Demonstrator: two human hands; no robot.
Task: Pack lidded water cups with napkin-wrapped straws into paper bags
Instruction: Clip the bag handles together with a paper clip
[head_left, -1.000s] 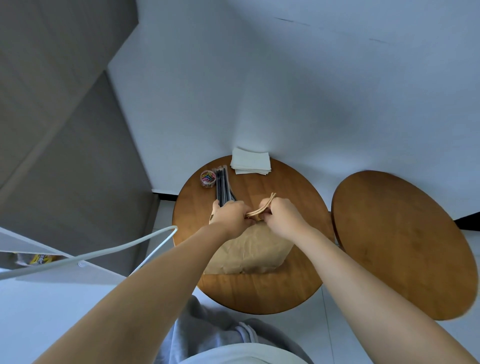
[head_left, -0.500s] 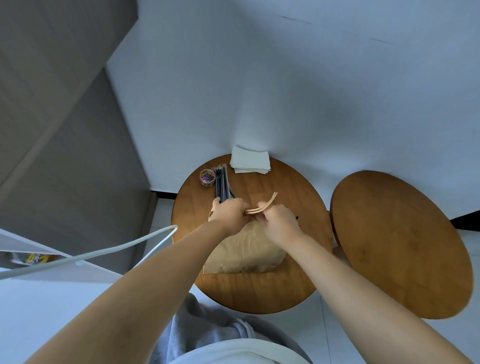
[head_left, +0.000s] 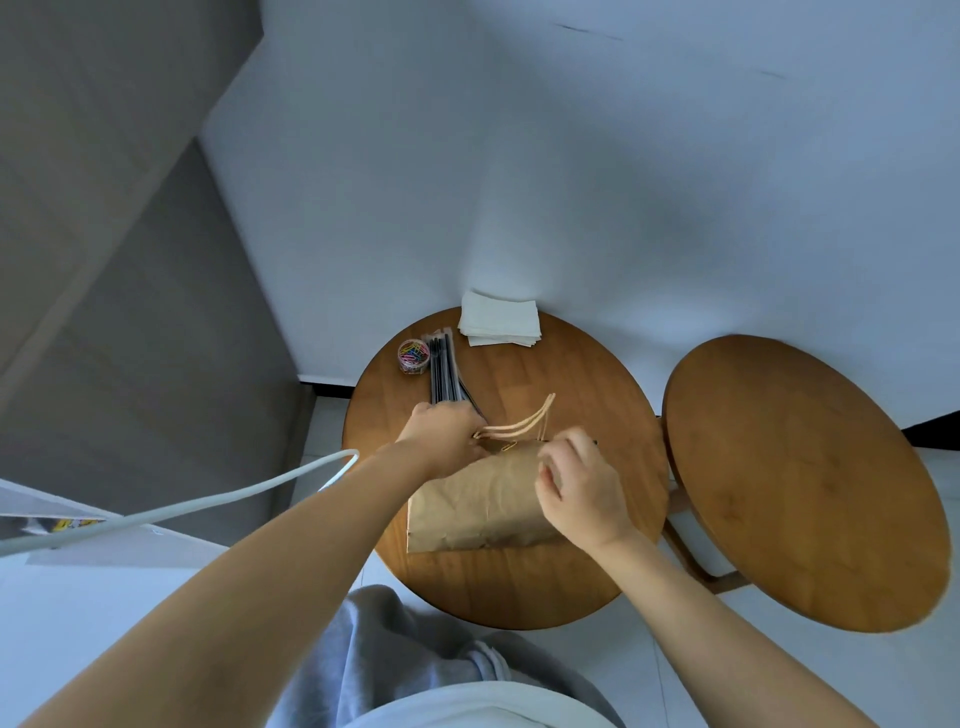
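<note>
A brown paper bag (head_left: 478, 501) lies flat on the round wooden table (head_left: 519, 582), its mouth toward the wall. The bag's twisted paper handles (head_left: 524, 423) stick out past the mouth. A gold paper clip (head_left: 509, 446) sits on the bag's top edge. My left hand (head_left: 444, 441) grips the left end of that edge by the handles. My right hand (head_left: 576, 488) hovers over the bag's right side with fingers loosely curled, and I see nothing in it. A pack of black straws (head_left: 442, 374) and a stack of white napkins (head_left: 500, 325) lie at the table's far side. No cup shows.
A small clear tub of coloured paper clips (head_left: 413, 356) stands left of the straws. A second round wooden table (head_left: 800, 478) is to the right. A white cable (head_left: 208, 501) crosses from the left. The wall is close behind the table.
My right hand has let go of the bag's top edge and drawn back toward me over the bag. The paper clip now shows on the edge. My left hand has stayed put.
</note>
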